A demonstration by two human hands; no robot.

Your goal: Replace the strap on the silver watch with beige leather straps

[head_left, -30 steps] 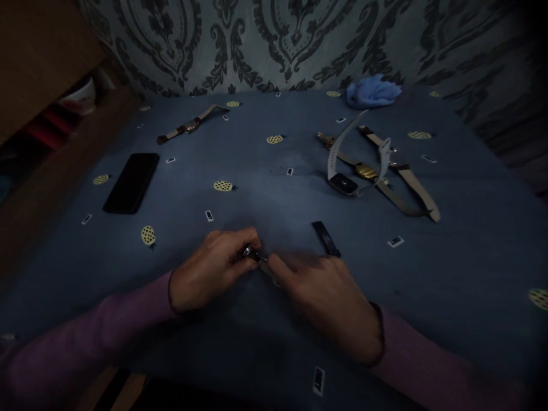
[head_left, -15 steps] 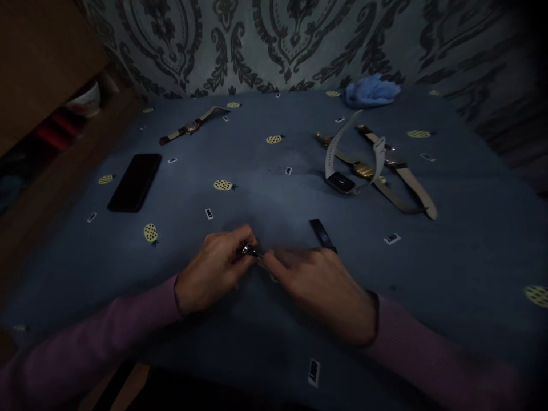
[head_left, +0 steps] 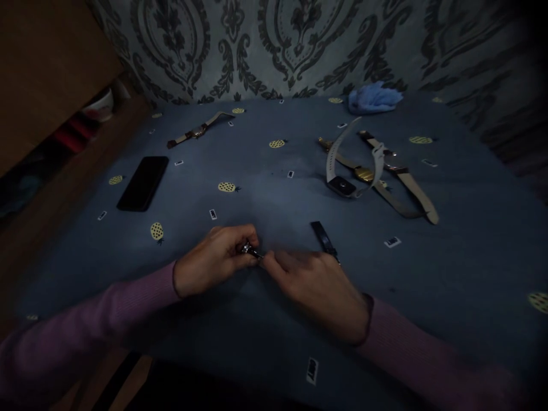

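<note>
My left hand (head_left: 218, 254) is closed around a small shiny metal watch (head_left: 247, 248), holding it between thumb and curled fingers just above the cloth. My right hand (head_left: 314, 285) is closed too, its thumb and fingertips pinched right beside the watch. A thin dark piece runs from the watch to those fingertips; its kind cannot be made out, as the fingers hide most of it. Just beyond the right hand lies a black watch strap (head_left: 324, 237), its near end by the knuckles.
A blue patterned tablecloth (head_left: 257, 165) covers the table. At left lie a black phone (head_left: 143, 184) and a brown-strapped watch (head_left: 197, 132). To the right are a white-strapped smartwatch (head_left: 342, 185), a gold watch (head_left: 363, 173) and another strapped watch (head_left: 391, 161). A blue cloth (head_left: 374, 98) sits behind them.
The view has shifted slightly, so the table things appear a little further right and lower. Both hands keep their hold beside the watch, with barely any movement.
</note>
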